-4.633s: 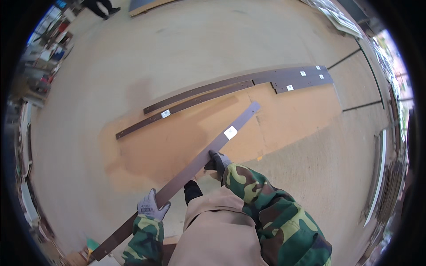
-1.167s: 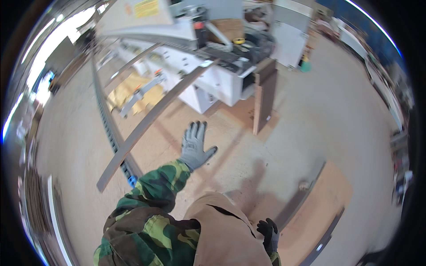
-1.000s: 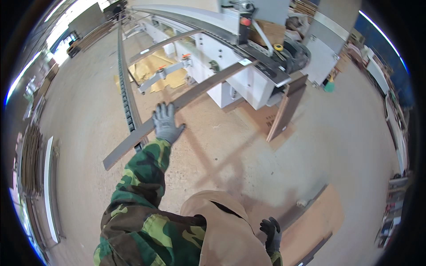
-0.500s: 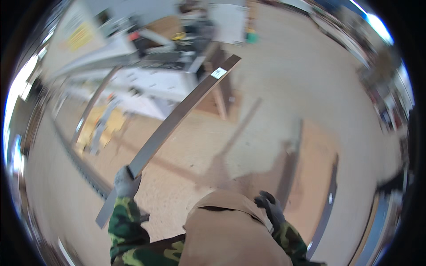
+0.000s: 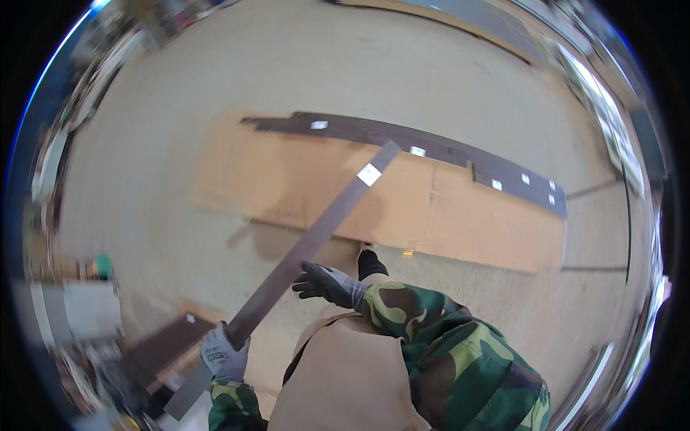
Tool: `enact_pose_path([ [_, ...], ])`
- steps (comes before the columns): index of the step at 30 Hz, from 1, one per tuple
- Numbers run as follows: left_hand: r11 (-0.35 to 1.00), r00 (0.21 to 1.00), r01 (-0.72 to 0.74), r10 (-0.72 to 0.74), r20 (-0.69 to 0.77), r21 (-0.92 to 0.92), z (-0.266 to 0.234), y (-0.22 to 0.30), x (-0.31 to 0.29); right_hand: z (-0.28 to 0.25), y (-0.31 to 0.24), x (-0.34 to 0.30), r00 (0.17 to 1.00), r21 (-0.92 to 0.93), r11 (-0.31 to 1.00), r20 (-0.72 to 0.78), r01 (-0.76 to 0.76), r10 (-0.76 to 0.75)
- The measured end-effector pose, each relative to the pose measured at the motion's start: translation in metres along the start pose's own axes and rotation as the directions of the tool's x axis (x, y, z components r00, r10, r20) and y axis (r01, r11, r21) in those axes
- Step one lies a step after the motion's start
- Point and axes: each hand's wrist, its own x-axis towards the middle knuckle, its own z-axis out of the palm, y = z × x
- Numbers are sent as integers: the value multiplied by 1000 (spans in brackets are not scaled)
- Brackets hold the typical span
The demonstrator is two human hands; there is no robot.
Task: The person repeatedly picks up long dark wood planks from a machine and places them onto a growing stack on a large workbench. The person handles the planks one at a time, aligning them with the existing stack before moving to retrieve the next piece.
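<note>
A long, narrow dark brown board (image 5: 316, 233) with a white label near its far end slants up and to the right in front of me. My left hand (image 5: 225, 352), in a grey glove, is wrapped round it near its lower end. My right hand (image 5: 327, 284), gloved in grey with dark fingers, has its fingers stretched out beside the board's middle; whether it touches the board I cannot tell. Beyond the board's far end, several dark labelled strips (image 5: 352, 130) lie along the far edge of a large tan sheet (image 5: 445, 208) on the floor.
Stacked panels (image 5: 460, 21) lie at the far right. Another dark board (image 5: 169, 337) is at the lower left, near a white panel (image 5: 93, 309) and a green object (image 5: 104, 266). Long materials line the left and right sides. My foot (image 5: 368, 251) is at the sheet's near edge.
My view has swung to the right, from the cluttered bench to the tan sheet with the strips. The board stays in my left hand, and my right hand has come closer to it.
</note>
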Motion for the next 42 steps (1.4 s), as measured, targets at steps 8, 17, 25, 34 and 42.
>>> enact_pose_path([
  [8,860,869,-486,495,23,-152,165,126,210,-188,-14,108,797,318,752,-419,577,-434],
  [17,724,730,-683,680,-69,-91,225,257,335,-302,-97,119,536,123,615,-640,779,-551],
  [25,731,732,-681,681,-26,-46,274,251,416,-295,-38,112,615,26,793,-647,609,-451],
  [34,665,662,-747,745,-87,6,307,347,466,-240,108,26,525,-38,894,-798,447,-297],
  [42,826,794,-558,560,236,-82,287,306,409,-206,141,30,627,273,914,-779,301,27],
])
